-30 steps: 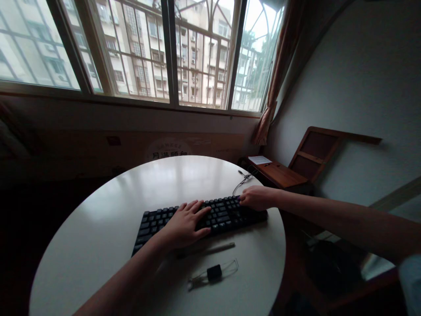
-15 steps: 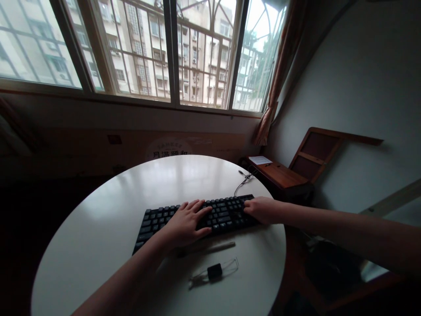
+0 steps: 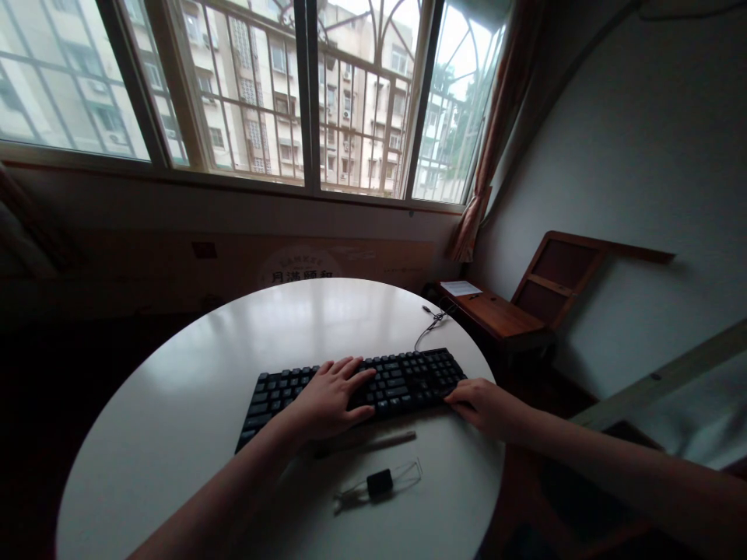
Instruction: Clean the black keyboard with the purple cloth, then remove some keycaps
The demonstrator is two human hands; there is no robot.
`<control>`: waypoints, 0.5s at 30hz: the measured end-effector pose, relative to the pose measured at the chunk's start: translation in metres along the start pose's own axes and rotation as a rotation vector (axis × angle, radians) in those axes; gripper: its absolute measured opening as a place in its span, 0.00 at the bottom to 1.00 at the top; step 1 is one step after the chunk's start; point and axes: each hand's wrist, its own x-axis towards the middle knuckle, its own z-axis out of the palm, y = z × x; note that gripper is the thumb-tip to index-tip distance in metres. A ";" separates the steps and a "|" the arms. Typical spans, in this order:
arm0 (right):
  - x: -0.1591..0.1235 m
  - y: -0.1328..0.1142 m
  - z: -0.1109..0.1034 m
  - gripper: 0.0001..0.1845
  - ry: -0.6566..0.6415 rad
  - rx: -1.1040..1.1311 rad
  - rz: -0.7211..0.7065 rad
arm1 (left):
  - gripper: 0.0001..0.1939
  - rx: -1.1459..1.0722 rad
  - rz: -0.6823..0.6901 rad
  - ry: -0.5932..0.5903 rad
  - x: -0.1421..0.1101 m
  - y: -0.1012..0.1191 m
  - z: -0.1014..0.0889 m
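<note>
A black full-size keyboard (image 3: pixel 402 381) lies at a slant on the white round table (image 3: pixel 169 435). My left hand (image 3: pixel 332 397) rests across its middle keys, fingers spread. At the keyboard's near right corner is my right hand (image 3: pixel 482 404), its thumb and fingers pinched together beside the number keys; whatever they grip is too small and dark to make out. Just in front of the keyboard lies a slim brush-like tool (image 3: pixel 388 442), its dark end partly behind my left wrist. Closer to me lies a wire keycap puller (image 3: pixel 379 484) with a black grip.
The keyboard's cable (image 3: pixel 432 323) lies bundled near the table's far right edge. Beyond that edge stands a low wooden seat (image 3: pixel 502 315) with a white paper (image 3: pixel 461 288) on it. A barred window (image 3: pixel 362 117) and a printed board (image 3: pixel 373 260) are behind the table.
My right hand has moved down and slightly right, from over the number keys to the keyboard's near right corner. My left hand stays in place on the keys.
</note>
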 end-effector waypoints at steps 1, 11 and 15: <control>-0.002 0.002 -0.002 0.12 -0.014 0.025 -0.019 | 0.37 0.002 -0.001 -0.003 0.000 0.000 -0.001; 0.006 0.014 0.002 0.06 0.202 0.103 0.115 | 0.38 0.020 0.007 -0.008 0.000 0.000 -0.003; 0.011 0.019 0.006 0.12 0.258 0.086 0.167 | 0.37 0.025 0.009 -0.020 0.000 0.001 -0.006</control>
